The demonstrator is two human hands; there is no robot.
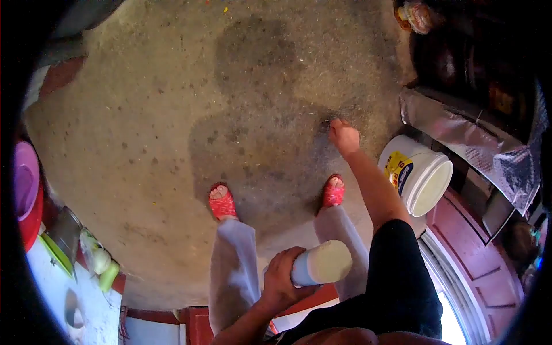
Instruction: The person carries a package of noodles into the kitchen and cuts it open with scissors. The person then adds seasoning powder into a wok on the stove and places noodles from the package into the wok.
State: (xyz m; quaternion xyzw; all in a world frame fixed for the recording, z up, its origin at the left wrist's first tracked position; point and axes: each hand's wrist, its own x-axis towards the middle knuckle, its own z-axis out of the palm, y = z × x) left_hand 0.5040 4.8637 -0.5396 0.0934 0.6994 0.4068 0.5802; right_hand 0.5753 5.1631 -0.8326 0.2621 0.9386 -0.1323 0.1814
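Observation:
My left hand [283,276] is wrapped around a light blue cylindrical container [301,271], held in front of my legs. Its round cream-coloured end [330,261] faces up and to the right; whether that is a lid or contents I cannot tell. My right hand [344,138] reaches forward over the floor with the arm stretched out. Its fingers are curled closed, and anything in them is too small or hidden to make out. Below it are my feet in red slippers [223,206].
A white bucket [425,181] with a yellow label lies tilted at the right, near a silvery sheet [466,129] and dark shelving. Purple and red basins [26,181] stand at the far left, by a white surface [54,293]. Stained concrete floor [155,115] spreads ahead.

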